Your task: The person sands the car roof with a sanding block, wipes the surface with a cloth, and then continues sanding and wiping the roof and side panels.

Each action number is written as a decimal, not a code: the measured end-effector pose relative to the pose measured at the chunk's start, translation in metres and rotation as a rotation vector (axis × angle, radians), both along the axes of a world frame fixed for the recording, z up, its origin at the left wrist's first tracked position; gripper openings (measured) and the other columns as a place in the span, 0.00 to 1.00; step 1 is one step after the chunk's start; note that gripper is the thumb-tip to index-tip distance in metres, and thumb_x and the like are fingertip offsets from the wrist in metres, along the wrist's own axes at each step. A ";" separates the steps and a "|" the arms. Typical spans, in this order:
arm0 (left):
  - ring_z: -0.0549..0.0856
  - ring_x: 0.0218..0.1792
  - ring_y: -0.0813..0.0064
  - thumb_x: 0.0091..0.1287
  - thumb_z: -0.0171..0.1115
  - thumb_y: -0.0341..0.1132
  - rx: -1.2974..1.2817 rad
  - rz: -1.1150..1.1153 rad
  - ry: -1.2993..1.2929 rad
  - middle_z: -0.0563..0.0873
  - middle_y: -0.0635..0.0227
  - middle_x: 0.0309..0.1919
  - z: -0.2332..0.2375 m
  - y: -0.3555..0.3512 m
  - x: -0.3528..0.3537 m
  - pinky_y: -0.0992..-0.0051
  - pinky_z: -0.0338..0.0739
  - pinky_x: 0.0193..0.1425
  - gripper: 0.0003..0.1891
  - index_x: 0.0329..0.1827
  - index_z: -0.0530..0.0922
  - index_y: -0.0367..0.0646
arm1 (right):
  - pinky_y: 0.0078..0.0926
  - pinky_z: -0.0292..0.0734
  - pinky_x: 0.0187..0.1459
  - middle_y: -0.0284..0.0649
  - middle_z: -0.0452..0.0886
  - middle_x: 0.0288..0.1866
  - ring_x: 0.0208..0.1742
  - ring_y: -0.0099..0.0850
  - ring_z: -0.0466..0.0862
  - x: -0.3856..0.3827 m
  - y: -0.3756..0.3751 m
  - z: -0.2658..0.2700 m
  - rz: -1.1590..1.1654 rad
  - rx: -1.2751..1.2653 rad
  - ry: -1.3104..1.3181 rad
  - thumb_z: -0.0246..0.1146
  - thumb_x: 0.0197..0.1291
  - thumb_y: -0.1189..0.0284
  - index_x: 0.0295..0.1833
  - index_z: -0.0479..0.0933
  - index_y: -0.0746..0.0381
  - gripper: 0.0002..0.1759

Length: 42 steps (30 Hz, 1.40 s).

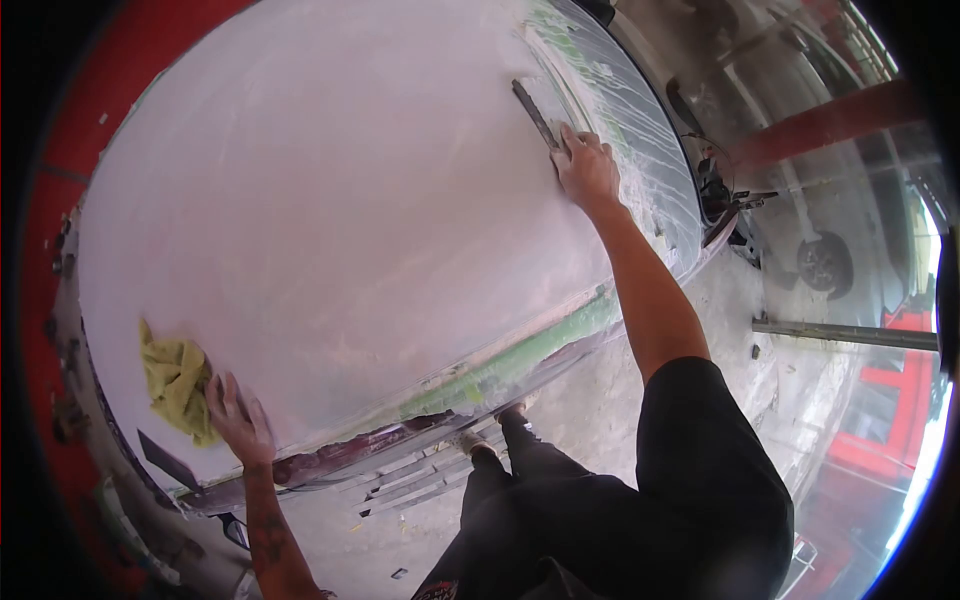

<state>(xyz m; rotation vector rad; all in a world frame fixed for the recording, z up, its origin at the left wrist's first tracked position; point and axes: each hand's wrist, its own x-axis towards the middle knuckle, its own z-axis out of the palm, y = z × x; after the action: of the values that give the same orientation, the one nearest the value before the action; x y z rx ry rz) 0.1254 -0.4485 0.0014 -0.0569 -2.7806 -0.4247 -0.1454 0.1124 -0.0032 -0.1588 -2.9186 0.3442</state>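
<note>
A large pale, dusty car panel (340,190) spreads out in front of me. My right hand (588,170) is at its far right side, fingers closed round the near end of a long dark sanding block (534,113) that lies along the surface by the edge. At the near left, my left hand (240,420) rests on the panel with its fingers stretched out, fingertips right at a crumpled yellow-green cloth (175,385). A dark rectangular sheet (168,461) lies near the panel's left corner, just beyond the cloth.
Green masking (540,354) runs along the panel's near edge. White streaks run down the dark glass (640,110) at right. A slatted grate (430,474) lies in the floor by my feet. A metal bar (845,333) and a wheel (825,263) show farther right.
</note>
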 end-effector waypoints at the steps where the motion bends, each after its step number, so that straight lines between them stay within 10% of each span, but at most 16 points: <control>1: 0.69 0.67 0.41 0.69 0.57 0.38 -0.009 0.006 -0.002 0.69 0.43 0.68 -0.001 -0.001 0.001 0.50 0.61 0.72 0.27 0.70 0.71 0.37 | 0.48 0.74 0.61 0.44 0.78 0.61 0.60 0.50 0.78 0.026 -0.001 -0.004 0.008 -0.020 0.006 0.65 0.63 0.60 0.68 0.76 0.49 0.27; 11: 0.71 0.66 0.42 0.67 0.57 0.37 0.016 0.012 -0.002 0.70 0.43 0.67 -0.002 -0.001 0.001 0.51 0.63 0.71 0.27 0.69 0.72 0.37 | 0.50 0.75 0.56 0.44 0.77 0.61 0.59 0.48 0.78 -0.045 -0.027 0.000 -0.118 0.114 0.009 0.60 0.67 0.57 0.68 0.74 0.49 0.25; 19: 0.71 0.66 0.42 0.68 0.57 0.36 -0.012 0.026 -0.002 0.70 0.43 0.67 0.001 0.002 0.000 0.51 0.63 0.71 0.26 0.69 0.72 0.38 | 0.44 0.73 0.49 0.42 0.74 0.62 0.52 0.43 0.77 0.145 -0.086 0.009 0.417 -0.021 0.106 0.73 0.51 0.66 0.68 0.76 0.46 0.35; 27: 0.71 0.66 0.42 0.67 0.56 0.31 0.042 0.003 -0.002 0.70 0.43 0.66 0.004 0.003 0.001 0.52 0.63 0.72 0.25 0.68 0.72 0.36 | 0.47 0.73 0.57 0.45 0.78 0.60 0.57 0.48 0.77 -0.050 -0.062 0.011 0.039 0.109 0.053 0.63 0.65 0.60 0.68 0.76 0.48 0.25; 33: 0.70 0.68 0.42 0.68 0.57 0.35 0.025 0.066 -0.055 0.69 0.44 0.67 0.002 0.001 0.001 0.51 0.62 0.72 0.25 0.68 0.73 0.37 | 0.44 0.73 0.50 0.43 0.73 0.64 0.54 0.46 0.76 0.125 -0.108 0.014 0.435 0.040 0.108 0.71 0.56 0.66 0.68 0.74 0.50 0.32; 42: 0.68 0.69 0.41 0.69 0.55 0.38 0.030 0.036 -0.033 0.69 0.44 0.68 0.001 -0.002 0.006 0.50 0.60 0.73 0.26 0.69 0.72 0.39 | 0.47 0.75 0.55 0.49 0.75 0.65 0.55 0.51 0.78 -0.099 -0.055 0.003 0.091 0.182 0.022 0.60 0.68 0.60 0.71 0.71 0.50 0.26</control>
<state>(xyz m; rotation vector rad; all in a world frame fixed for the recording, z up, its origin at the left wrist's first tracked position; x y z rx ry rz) 0.1313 -0.4505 0.0021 0.0067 -2.8019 -0.4614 -0.2442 0.0576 0.0001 0.0053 -2.9222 0.0924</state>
